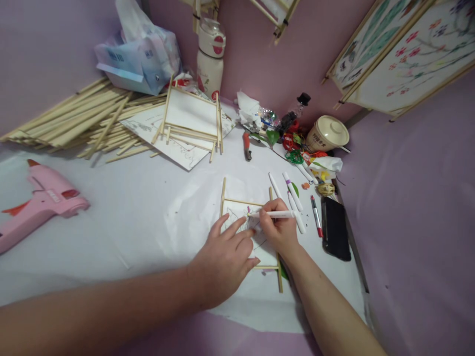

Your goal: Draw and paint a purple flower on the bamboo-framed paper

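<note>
My right hand (280, 227) grips a white marker pen (280, 214), its tip down on a sheet of white drawing paper (269, 254). Fine dark lines and a small pink patch show near the tip. Thin wooden sticks (280, 279) frame the paper on its sides. My left hand (226, 254) lies over the paper's left part with fingers spread, pressing it down and hiding some of the drawing. Just beyond my right hand lie several white markers (292, 193), one with a purple band.
A pink glue gun (52, 198) lies at left, before a pile of wooden sticks (74, 118). Behind are a tissue pack (144, 59), a bottle (210, 64) and another stick frame (191, 111). To the right are a phone (335, 230), a red-capped pen (316, 216) and a lidded cup (328, 134).
</note>
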### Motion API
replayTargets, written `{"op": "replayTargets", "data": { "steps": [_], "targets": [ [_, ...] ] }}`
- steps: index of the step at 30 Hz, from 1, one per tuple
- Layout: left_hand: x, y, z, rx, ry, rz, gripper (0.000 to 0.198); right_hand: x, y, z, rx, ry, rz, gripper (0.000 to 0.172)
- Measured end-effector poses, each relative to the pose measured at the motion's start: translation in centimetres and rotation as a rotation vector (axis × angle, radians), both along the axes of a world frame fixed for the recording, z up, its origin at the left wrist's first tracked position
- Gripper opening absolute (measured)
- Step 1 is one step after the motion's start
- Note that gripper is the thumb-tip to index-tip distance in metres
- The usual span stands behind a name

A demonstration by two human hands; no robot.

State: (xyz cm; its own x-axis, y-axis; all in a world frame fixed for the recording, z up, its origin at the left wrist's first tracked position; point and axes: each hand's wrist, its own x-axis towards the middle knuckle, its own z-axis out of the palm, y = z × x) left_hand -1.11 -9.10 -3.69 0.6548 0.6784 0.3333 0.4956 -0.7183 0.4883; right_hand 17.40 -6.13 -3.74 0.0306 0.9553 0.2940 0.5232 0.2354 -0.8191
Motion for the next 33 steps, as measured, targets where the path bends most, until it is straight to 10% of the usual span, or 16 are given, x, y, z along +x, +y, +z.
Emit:
{"op": "replayTargets", "data": {
  "steps": [33],
  "targets": [
    [-0.01,-0.02,-0.02,0.017,-0.001,0.0,0.02,-0.03,0.03,0.18,0.059,-0.03,-0.026,0.01]
  ]
}}
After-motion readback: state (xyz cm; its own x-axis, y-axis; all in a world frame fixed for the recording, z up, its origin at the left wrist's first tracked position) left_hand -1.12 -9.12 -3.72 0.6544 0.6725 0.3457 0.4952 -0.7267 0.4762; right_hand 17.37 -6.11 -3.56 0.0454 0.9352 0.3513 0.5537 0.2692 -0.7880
